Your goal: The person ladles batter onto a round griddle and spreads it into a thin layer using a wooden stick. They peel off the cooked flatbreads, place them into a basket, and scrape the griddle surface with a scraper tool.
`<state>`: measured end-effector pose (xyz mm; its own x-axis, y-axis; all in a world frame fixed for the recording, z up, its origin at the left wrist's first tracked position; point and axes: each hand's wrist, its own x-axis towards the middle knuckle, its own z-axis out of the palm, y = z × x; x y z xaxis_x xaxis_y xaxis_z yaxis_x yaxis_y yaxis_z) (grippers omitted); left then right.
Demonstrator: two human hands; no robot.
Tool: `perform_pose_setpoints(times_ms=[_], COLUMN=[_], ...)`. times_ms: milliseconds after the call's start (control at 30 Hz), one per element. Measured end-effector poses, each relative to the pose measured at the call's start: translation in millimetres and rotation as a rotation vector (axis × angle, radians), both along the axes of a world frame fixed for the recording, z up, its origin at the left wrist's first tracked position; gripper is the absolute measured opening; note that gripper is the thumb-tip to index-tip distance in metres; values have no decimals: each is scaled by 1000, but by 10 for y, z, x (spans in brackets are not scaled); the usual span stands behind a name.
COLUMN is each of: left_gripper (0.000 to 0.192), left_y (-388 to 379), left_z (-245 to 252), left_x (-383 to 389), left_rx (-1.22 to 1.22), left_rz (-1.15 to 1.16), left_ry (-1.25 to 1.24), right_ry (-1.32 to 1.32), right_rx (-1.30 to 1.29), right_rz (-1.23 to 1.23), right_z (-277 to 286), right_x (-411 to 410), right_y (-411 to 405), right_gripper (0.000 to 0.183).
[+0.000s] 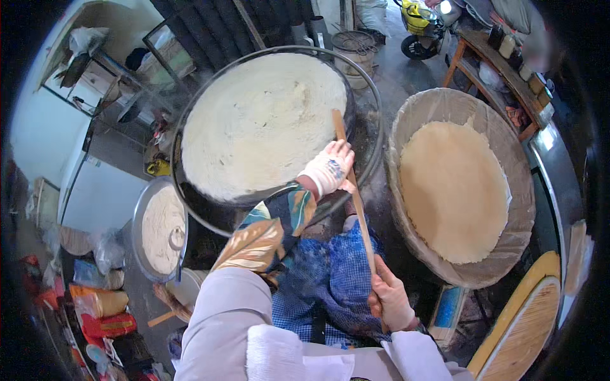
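Observation:
My right hand [391,299] grips the lower end of a long flat wooden stick [363,224] above my lap. Farther up the stick, my left hand [329,166], in a white glove that leaves the fingertips bare, is closed around it. The stick's far end reaches the right edge of a wide round griddle [352,114]. A pale layer of batter or thin pancake [257,128] covers most of the griddle. To the right, a large round basket with a cloth-like lining [517,238] holds round tan flatbread [452,190]. The left palm is hidden.
A metal basin [138,238] of thick batter [159,219], with a ladle [177,238] in it, stands left of the griddle. A metal hoop [379,114] rings the griddle. Round wooden boards [522,328] lean at lower right. A wooden bench [505,66] and a person [517,16] are behind.

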<state>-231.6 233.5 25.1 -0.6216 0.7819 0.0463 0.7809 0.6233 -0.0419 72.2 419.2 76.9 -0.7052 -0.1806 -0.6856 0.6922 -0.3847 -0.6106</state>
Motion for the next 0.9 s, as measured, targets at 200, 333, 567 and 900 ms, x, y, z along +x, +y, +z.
perform_pose_setpoints(times_ms=[200, 333, 567, 900], left_gripper=[113, 109, 112, 110], left_y=[-1169, -2093, -3923, -1676], left_z=[21, -109, 60, 587], left_x=[-610, -866, -23, 502], left_rx=[51, 124, -48, 340], left_rz=[92, 233, 605, 134], left_ry=[-67, -18, -42, 14], right_ry=[41, 16, 189, 339], right_rx=[-262, -295, 38, 446], right_rz=[84, 201, 677, 126], right_z=[-213, -185, -277, -544], right_x=[-789, -1294, -1639, 245], right_y=[-637, -1193, -2267, -1126], right_gripper=[60, 59, 57, 61])
